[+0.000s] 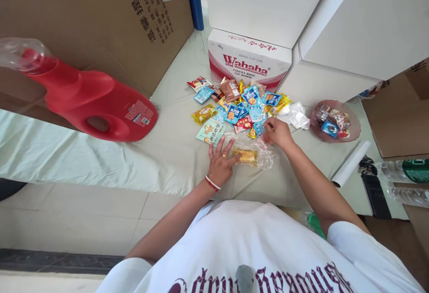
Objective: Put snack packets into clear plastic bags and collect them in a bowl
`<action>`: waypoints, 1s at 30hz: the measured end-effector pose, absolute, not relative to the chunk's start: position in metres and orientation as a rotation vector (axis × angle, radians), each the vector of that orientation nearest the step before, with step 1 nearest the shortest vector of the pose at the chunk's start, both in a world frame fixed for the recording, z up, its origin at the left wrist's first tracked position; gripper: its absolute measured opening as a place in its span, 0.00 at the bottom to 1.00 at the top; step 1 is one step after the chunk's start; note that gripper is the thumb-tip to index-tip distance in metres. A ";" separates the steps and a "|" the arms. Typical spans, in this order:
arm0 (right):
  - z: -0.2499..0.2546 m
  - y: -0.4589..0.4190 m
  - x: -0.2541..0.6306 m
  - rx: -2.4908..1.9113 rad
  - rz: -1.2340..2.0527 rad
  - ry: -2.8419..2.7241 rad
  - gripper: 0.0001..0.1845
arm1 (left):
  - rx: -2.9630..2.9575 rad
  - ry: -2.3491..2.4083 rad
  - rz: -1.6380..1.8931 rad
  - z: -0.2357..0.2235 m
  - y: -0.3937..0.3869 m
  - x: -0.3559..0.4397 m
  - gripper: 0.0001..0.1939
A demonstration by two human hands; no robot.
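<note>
Head view: golden-yellow oblong packet (248, 156) lies on the pale cloth-covered surface (174, 161) among clear, crinkled plastic film (267, 159). Left hand (221, 168) spread, thumb touching packet, nothing gripped. Right hand (279, 132) curled near film; grip unclear. Probably light, slippery, crushable: pinch sides gently.

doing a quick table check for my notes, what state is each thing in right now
Left hand, open, fingers spread
Right hand, fingers curled; what it holds is unclear
Snack packets, loosely heaped
Yellow-wrapped snack, lying by the left thumb
Clear plastic, crumpled
Pink bowl, holding more packets
Red bottle, clear cap on
Red-and-white box, top closed
White roll, rolled up, lying down
Green-labelled bottle, partly out of frame
</note>
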State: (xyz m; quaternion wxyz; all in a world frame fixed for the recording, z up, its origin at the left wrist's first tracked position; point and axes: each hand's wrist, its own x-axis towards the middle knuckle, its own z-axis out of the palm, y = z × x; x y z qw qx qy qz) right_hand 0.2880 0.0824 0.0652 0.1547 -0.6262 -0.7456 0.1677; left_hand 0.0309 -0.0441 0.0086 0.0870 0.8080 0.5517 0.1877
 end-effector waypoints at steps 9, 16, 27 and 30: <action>0.054 0.084 0.313 -1.787 0.453 -2.278 0.12 | 2.391 1.595 0.610 0.014 -0.040 0.035 0.19; 0.050 0.088 0.328 -1.357 0.547 -2.783 0.20 | 2.325 1.673 0.738 0.025 -0.032 0.048 0.15; 0.068 0.068 0.369 -1.814 0.794 -2.350 0.09 | 2.362 1.632 0.911 0.021 -0.026 0.040 0.07; 0.086 0.071 0.378 -1.949 0.686 -2.046 0.11 | 2.556 1.461 1.050 0.024 -0.034 0.034 0.06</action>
